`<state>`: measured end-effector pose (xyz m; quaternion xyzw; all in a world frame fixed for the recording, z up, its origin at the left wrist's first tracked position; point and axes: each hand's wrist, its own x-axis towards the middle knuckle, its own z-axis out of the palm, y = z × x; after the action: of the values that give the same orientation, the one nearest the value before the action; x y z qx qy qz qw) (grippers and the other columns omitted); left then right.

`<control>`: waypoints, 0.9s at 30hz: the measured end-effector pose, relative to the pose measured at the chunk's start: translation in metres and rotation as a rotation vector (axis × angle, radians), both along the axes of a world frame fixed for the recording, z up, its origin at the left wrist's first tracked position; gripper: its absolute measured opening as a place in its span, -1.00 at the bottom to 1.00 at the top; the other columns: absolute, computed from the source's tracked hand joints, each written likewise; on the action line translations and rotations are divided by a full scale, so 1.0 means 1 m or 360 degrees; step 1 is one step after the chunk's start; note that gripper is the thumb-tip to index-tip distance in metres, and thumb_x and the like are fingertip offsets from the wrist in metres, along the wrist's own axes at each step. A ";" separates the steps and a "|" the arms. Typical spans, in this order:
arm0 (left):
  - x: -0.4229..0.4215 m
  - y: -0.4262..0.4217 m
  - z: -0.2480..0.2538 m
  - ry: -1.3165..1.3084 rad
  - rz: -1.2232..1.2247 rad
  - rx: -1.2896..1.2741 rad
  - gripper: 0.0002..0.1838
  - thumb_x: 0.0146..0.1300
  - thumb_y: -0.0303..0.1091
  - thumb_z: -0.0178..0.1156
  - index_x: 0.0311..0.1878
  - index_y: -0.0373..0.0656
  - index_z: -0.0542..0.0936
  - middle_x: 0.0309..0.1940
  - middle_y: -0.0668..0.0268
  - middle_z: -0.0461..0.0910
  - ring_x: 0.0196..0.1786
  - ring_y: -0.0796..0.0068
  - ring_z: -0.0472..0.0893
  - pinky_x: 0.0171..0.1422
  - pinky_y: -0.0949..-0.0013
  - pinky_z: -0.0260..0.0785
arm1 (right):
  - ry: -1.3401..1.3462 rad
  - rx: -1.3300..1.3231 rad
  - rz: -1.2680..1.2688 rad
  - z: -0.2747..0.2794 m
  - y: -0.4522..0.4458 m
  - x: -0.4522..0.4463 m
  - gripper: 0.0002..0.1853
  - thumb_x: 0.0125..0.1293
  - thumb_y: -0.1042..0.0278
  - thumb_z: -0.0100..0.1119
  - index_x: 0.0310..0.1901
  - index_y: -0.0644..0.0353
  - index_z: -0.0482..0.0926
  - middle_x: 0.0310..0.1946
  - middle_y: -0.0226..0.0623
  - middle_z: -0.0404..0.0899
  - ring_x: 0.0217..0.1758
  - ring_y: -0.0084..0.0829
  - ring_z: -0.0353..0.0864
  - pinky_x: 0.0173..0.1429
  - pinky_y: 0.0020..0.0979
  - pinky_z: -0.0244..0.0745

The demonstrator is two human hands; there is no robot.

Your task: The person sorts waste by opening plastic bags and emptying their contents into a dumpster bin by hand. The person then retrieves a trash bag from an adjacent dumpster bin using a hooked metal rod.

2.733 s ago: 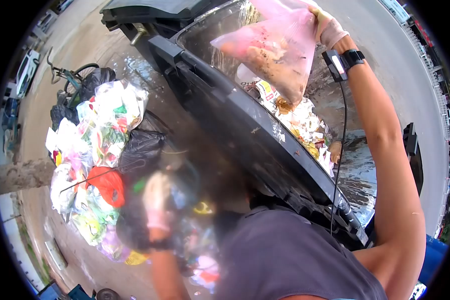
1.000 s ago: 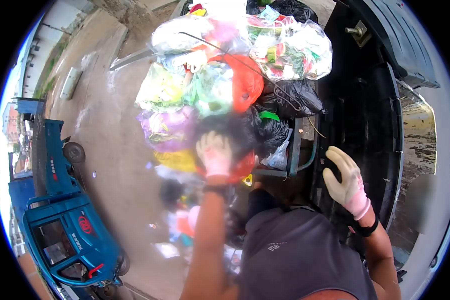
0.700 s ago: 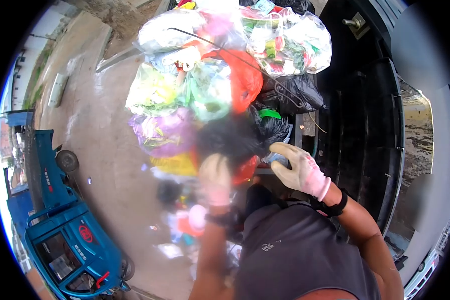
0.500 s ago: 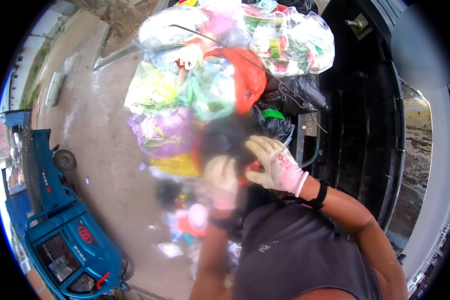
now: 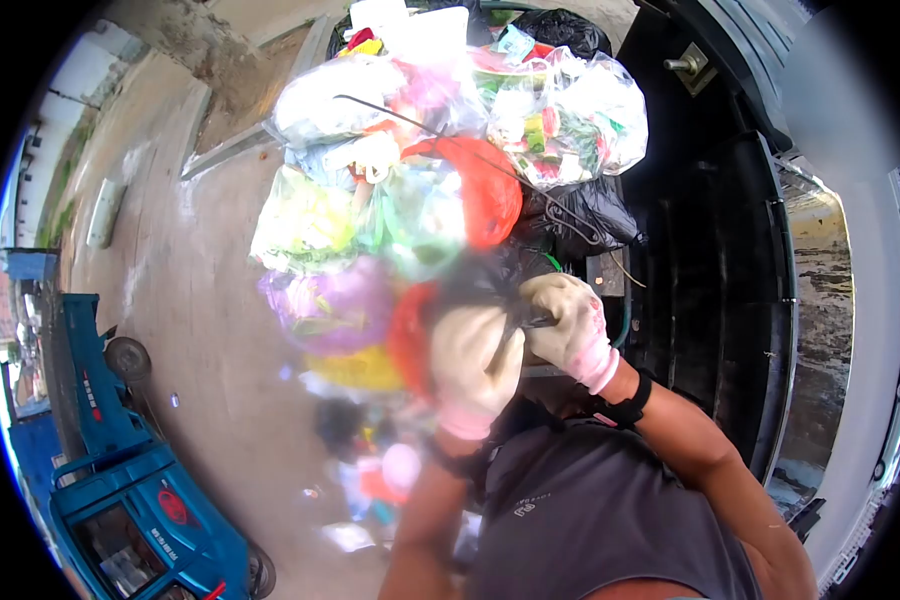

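Both hands wear pale gloves with pink cuffs. My left hand (image 5: 475,362) is closed on a black plastic bag (image 5: 482,285), close to my chest. Beside it, my right hand (image 5: 568,322) pinches another part of the same bag, with dark plastic stretched between the two. What is inside the bag cannot be seen. A red bag (image 5: 407,335) lies just left of my left hand. Past my hands are a clear greenish bag (image 5: 420,215), an orange-red bag (image 5: 490,190) and a purple bag (image 5: 330,300). A smear on the lens blurs the middle.
A thin hooked metal rod (image 5: 440,132) lies across the heaped bags. To the right stands a black ribbed metal wall (image 5: 705,290). A blue three-wheeled vehicle (image 5: 160,500) is parked at the lower left on the concrete ground (image 5: 210,330). Loose litter (image 5: 380,470) lies below the heap.
My hands have come closer together and now both grip the black bag. My right hand went from spread fingers to a closed pinch. The view has shifted slightly.
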<state>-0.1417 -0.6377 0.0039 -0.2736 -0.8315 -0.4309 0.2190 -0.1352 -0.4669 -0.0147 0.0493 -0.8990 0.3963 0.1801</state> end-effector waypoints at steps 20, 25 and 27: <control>0.062 0.254 0.148 -0.0065 -0.0924 0.0787 -0.73 0.38 -0.27 0.25 0.00 -0.24 0.72 -0.11 0.13 0.71 -0.05 0.08 0.67 0.10 0.16 0.49 | 0.0655 0.0132 -0.1042 0.217 0.196 0.166 -0.84 0.18 0.62 0.25 -0.19 0.36 0.71 -0.11 -0.09 0.79 -0.07 -0.12 0.77 0.09 -0.28 0.61; 0.123 0.355 0.158 -0.0065 -0.1158 0.1049 -0.76 0.42 -0.26 0.28 -0.03 -0.24 0.71 -0.17 0.16 0.68 -0.11 0.10 0.66 0.06 0.17 0.48 | 0.0545 0.0087 -0.1258 0.230 0.258 0.251 -0.66 0.19 0.54 0.26 0.03 0.39 0.67 0.02 0.03 0.74 0.09 -0.08 0.74 0.27 -0.27 0.55; 0.152 0.387 0.165 -0.0166 -0.1247 0.1037 -0.78 0.41 -0.27 0.30 -0.04 -0.22 0.70 -0.18 0.17 0.65 -0.11 0.10 0.65 0.04 0.17 0.47 | 0.0367 0.0116 -0.1242 0.246 0.271 0.285 -0.54 0.15 0.46 0.34 0.11 0.41 0.62 0.07 0.06 0.70 0.15 -0.07 0.71 0.32 -0.26 0.51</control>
<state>0.0100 -0.2502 0.1691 -0.4603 -0.4989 -0.7306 0.0732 0.1494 -0.1958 0.2310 -0.2449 -0.8376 0.2578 0.4148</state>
